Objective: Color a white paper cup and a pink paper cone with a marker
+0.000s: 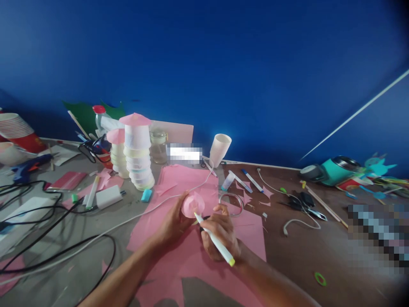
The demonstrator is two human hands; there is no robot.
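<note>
My left hand [175, 221] is wrapped round the left side of a small round pink paper piece [192, 204], holding it over pink paper sheets [246, 234]. In my right hand [220, 234] is a white marker with a yellow end [219, 245], its yellow tip pointing at the lower edge of the pink piece. Whether the tip touches it is too small to tell. Something dark shows between the fingers of my right hand.
Stacked-cup towers with pink paper tops [137, 145] stand at the back left. Behind the sheets is a white cup [220, 149]. Cables [105, 234] cross the left side; markers [252, 180], scissors [316, 214] and a turquoise container [338, 170] lie right.
</note>
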